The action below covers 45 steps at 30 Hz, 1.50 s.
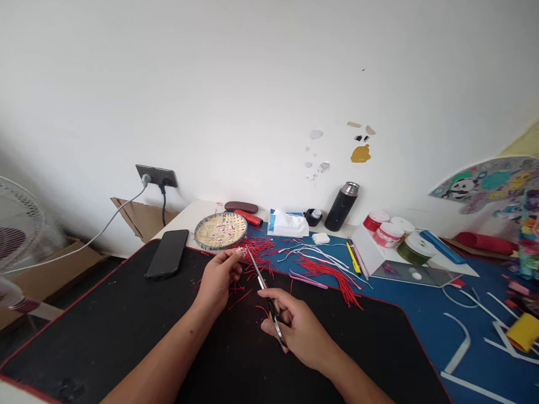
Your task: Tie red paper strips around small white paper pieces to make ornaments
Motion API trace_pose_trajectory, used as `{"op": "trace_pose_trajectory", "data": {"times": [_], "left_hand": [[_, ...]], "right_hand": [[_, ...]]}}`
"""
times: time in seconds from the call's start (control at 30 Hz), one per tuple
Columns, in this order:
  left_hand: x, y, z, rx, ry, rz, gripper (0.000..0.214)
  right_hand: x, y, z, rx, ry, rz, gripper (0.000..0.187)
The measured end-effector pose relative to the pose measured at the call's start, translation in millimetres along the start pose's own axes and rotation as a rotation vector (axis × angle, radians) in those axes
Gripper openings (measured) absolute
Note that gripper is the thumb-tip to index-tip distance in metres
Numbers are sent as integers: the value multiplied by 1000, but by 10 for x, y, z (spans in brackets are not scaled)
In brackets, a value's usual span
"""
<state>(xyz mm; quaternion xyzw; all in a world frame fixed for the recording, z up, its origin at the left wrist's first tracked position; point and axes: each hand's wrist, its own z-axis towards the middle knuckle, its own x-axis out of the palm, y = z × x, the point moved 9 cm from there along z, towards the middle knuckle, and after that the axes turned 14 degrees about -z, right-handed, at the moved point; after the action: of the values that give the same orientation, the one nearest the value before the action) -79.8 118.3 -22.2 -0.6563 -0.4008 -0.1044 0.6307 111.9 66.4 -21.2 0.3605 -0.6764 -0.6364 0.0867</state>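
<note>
My left hand (221, 276) is closed in a pinch on a small white knotted cord piece (242, 251), held up over the black mat. In my right hand (297, 325) is a pair of scissors (263, 283) with dark handles. The narrow blades point up and left, and their tip is close beside the white knot; whether it touches I cannot tell. Behind and below the hands lie loose red cords (259, 247). A shallow woven basket (202, 242) with small red and white bits in it stands just beyond my left hand.
A black phone (168, 255) lies left on the black mat (113, 331). Farther back are a tissue pack (288, 224), a black bottle (342, 207) and white cords (324, 255). Ribbon spools (387, 234) stand on a white box (366, 249) at right, near white strips (458, 350).
</note>
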Motion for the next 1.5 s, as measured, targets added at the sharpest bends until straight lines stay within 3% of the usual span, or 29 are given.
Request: {"op": "trace_pose_trajectory", "data": {"times": [0.23,0.57,1.2,1.5], "left_hand": [[-54,-8,41,5,-21,-10,41],[-136,-38,101,14,-71,-22,42],[49,-88,0,65,34,235,44],[53,-45,-9,36,39,284,37]], "right_hand": [[-26,77,-23,14,-8,-86,49],[-149,225,-69,-51,-119,-415,54],[-160,270,-81,-86,-155,-498,56],[-142,263,-85,-106,-153,-665,54]]}}
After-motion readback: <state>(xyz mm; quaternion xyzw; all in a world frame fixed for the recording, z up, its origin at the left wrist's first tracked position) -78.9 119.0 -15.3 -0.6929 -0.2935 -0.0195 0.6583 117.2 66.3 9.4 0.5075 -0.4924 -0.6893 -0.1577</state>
